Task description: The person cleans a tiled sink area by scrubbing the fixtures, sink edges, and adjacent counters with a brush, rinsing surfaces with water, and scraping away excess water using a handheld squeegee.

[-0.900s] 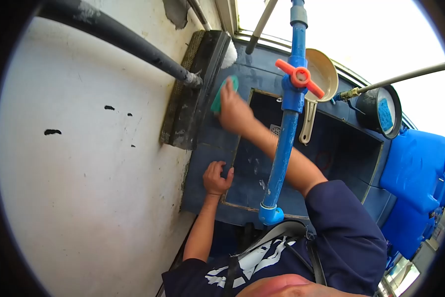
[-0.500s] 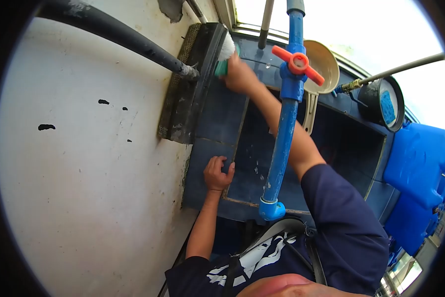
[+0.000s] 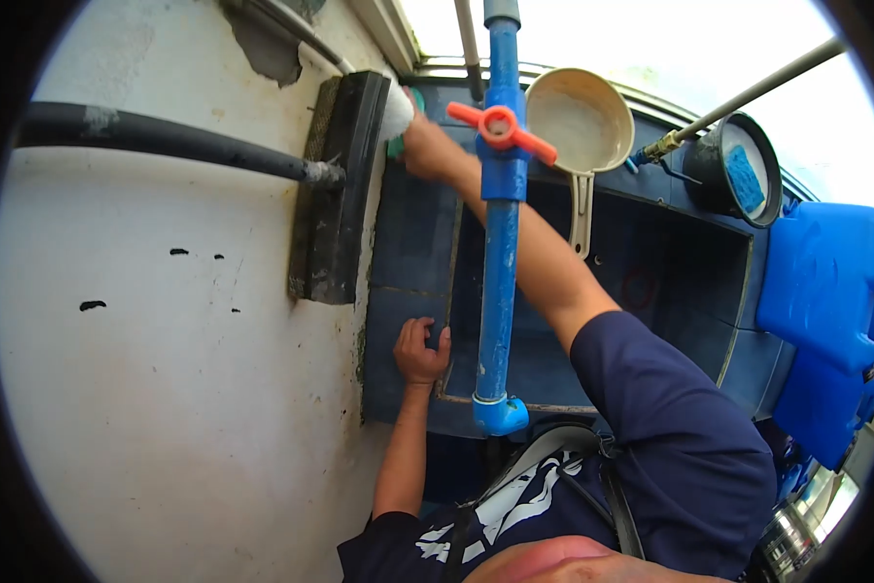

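My right hand is on a green scrubbing pad at the far left corner of the dark tiled counter, beside a white brush-like object and the black fixture on the wall. Its fingers are closed round the pad and partly hidden. My left hand rests on the counter by the sink's left edge, fingers apart and holding nothing. The blue pipe with its red valve handle passes above my right forearm.
A beige pan lies behind the dark sink, its handle over the basin. Farther right are a black pot with a blue sponge and blue jerrycans. A black pipe crosses the left wall.
The view has shifted. My right hand has moved the green pad farther back along the counter, towards the far corner. My left hand stays by the sink's edge.
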A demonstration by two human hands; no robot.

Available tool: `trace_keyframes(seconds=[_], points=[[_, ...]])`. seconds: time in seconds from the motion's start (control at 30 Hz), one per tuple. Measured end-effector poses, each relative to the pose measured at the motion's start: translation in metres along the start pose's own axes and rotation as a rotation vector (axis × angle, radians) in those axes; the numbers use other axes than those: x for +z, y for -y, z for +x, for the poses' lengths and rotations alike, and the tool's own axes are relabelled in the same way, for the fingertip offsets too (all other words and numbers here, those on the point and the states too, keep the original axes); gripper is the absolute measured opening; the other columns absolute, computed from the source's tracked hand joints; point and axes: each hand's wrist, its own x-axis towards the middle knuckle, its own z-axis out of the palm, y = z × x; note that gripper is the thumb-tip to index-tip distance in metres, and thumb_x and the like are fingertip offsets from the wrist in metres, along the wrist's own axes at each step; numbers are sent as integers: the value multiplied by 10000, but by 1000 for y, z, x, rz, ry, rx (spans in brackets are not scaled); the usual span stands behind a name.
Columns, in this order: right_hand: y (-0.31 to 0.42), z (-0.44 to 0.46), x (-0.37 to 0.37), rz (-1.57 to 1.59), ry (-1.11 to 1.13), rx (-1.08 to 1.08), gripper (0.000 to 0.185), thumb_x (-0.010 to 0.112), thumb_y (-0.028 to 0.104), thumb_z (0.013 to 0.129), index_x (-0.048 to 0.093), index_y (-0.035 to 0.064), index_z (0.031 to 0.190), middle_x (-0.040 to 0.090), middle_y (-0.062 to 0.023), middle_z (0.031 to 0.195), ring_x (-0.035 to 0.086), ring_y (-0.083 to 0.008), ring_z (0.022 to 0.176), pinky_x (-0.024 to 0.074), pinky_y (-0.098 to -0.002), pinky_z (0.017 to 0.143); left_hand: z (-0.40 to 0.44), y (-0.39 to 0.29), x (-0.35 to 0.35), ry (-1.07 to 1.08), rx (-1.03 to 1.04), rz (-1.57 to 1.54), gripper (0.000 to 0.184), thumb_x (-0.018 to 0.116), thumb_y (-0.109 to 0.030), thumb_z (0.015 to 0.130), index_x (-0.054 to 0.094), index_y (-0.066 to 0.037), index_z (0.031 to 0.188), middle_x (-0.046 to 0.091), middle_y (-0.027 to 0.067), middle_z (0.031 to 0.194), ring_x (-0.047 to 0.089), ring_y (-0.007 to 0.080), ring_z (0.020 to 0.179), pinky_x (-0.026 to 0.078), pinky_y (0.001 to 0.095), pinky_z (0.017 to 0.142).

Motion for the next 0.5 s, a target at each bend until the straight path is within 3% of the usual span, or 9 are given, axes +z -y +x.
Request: trace_keyframes(seconds=[0.1, 0.17, 0.27, 0.37, 0.47, 0.5], points=[[46, -22, -37, 199, 148, 136, 1025, 767, 15, 757, 177, 64, 1594, 239, -327, 1600, 443, -495, 1348, 443, -510, 1090, 3, 2, 2, -52, 31, -1, 259, 755, -263, 823, 646, -43, 904, 520, 83, 712, 550, 265, 631, 457, 385, 567], [1, -2, -8, 73, 66, 26, 1015, 799, 52, 746, 227, 74, 1584, 184, -331, 1618, 450, -490, 1350, 432, -499, 1106, -2, 6, 2, -18, 81, 67, 265, 757, -271, 827, 640, -44, 898, 517, 80, 711, 549, 264, 633, 457, 380, 567], [5, 31, -27, -19, 184, 143, 970, 797, 41, 734, 285, 48, 1558, 113, -343, 1630, 490, -492, 1309, 423, -480, 1119, -4, 6, 1, 3, 37, 59, 284, 757, -293, 828, 640, -44, 898, 520, 78, 712, 552, 261, 634, 456, 376, 565], [13, 7, -14, 109, 153, 109, 911, 772, 54, 754, 304, -4, 1533, 120, -357, 1618, 483, -505, 1304, 450, -500, 1088, -1, 4, 0, -10, 34, 53, 285, 758, -295, 826, 642, -46, 901, 528, 76, 720, 553, 261, 634, 457, 375, 565], [58, -24, -25, 174, 46, 86, 920, 767, 81, 767, 277, -33, 1537, 373, -385, 1494, 549, -508, 1227, 506, -513, 999, -1, -1, -1, 14, -43, 35, 277, 758, -287, 827, 642, -48, 903, 530, 77, 724, 551, 263, 633, 460, 375, 569], [47, -17, -23, 66, 152, 187, 907, 769, 84, 771, 284, -49, 1525, 474, -377, 1390, 585, -498, 1177, 520, -513, 962, -4, -3, -1, 16, -69, 38, 277, 758, -287, 827, 642, -48, 903, 530, 77, 724, 551, 263, 633, 460, 375, 569]])
